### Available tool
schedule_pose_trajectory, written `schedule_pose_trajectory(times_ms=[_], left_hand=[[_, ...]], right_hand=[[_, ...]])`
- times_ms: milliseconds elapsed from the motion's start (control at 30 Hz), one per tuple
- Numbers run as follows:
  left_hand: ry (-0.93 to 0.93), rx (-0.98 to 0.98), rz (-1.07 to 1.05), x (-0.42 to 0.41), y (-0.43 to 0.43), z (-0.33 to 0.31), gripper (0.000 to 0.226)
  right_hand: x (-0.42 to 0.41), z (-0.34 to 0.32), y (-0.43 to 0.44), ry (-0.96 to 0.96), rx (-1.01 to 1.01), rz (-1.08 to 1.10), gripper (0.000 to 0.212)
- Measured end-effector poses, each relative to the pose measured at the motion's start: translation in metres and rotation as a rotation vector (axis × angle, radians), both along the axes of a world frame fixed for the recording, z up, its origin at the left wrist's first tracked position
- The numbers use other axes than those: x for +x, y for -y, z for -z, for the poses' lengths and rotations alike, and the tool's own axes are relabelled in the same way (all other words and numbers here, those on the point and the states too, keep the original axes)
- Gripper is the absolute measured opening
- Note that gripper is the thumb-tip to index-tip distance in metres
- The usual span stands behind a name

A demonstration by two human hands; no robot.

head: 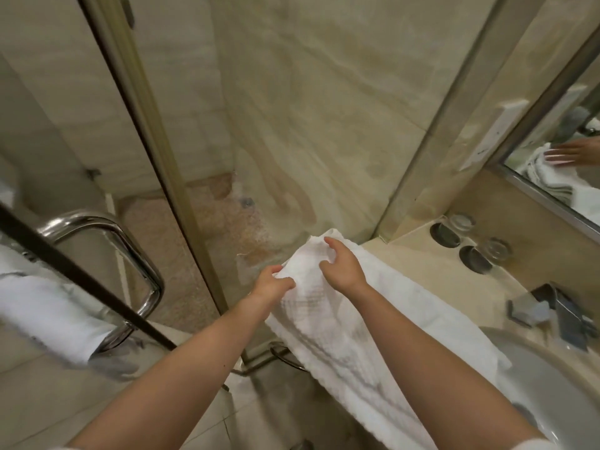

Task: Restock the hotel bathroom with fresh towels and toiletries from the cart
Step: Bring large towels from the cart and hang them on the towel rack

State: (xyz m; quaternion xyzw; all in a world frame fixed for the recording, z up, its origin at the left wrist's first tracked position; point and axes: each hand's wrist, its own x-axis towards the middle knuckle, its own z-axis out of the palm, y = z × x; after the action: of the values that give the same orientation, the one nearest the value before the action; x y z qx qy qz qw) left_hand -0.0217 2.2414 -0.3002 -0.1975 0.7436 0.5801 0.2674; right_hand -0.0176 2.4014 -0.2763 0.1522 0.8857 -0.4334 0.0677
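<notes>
A long white towel point(344, 339) lies on the tabletop point(409, 258) at the centre and lower right of the frame. Its long axis runs on a diagonal, from a far short end just above mid-frame, pointing at the corner where the tabletop meets the marble wall, down to the bottom edge right of centre. The near end is hidden under the right forearm. The towel's left long side follows the tabletop's left edge and seems to hang slightly over it. Its right side lies flat on the stone, and farther down it touches the rim of the sink point(552, 394).

Both hands work at the far end. The left hand point(271, 284) has its grip closed on the towel's left edge, thumb and fingers pinching the cloth. The right hand point(342, 266) sits on top, just beside it, fingers curled down and gathering the fabric in a clawed grip.

Two upturned glasses point(461, 224) stand in the tabletop's far corner, right of centre, with a faucet point(561, 308) below them. A mirror point(571, 177) fills the upper right. At left, a chrome handle point(143, 254) on the glass shower door carries a second towel point(42, 313).
</notes>
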Motion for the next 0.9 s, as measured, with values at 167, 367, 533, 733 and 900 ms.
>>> schedule_pose_trajectory(times_ms=[167,367,533,733,900], left_hand=[[-0.035,-0.031,0.041,-0.011,-0.007,-0.003,0.052],[-0.047,-0.104,0.103,-0.019,-0.013,0.0,0.055],[-0.048,-0.192,0.165,-0.028,-0.021,0.001,0.04],[-0.018,-0.279,0.254,-0.03,-0.024,-0.006,0.034],[-0.031,-0.253,0.283,-0.025,-0.024,-0.013,0.037]], right_hand=[[-0.018,0.007,-0.005,0.001,0.058,-0.055,0.06],[-0.018,0.015,-0.015,-0.082,0.286,-0.117,0.02],[-0.016,0.017,-0.027,0.0,0.455,-0.167,0.007],[-0.026,0.023,-0.028,0.022,0.448,-0.194,0.004],[-0.026,0.03,-0.029,-0.01,0.38,-0.167,0.021]])
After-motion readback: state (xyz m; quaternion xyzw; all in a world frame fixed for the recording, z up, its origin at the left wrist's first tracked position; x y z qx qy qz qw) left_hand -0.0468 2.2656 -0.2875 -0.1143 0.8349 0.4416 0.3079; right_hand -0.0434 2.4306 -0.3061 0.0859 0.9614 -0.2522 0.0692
